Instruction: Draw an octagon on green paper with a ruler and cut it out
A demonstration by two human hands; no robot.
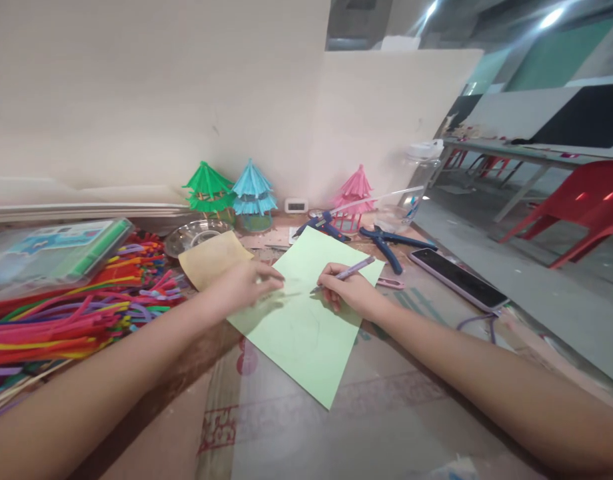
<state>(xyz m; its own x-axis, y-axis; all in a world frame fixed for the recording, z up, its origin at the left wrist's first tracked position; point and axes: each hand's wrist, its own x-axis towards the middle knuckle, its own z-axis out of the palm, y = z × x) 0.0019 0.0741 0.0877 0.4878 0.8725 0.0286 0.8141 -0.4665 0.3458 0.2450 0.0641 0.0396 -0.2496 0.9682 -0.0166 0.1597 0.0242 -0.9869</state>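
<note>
A light green sheet of paper [306, 340] lies at an angle on the table in front of me. My right hand [342, 290] is closed around a pen [356, 267], its tip at the sheet near the middle. Faint lines show on the paper. Over the left part of the sheet is my left hand [251, 287], slightly blurred, its fingers stretched out and holding nothing. A tan piece of paper [214, 257] lies just behind that hand, partly over a clear round dish [186, 233].
Bundles of colourful pipe cleaners [86, 320] and a plastic case [51, 253] fill the left side. Green [206, 187], blue [254, 193] and pink [356, 193] umbrella-roofed models stand behind. A glue gun [326, 225], blue pliers [391, 243] and a phone [456, 277] lie at right.
</note>
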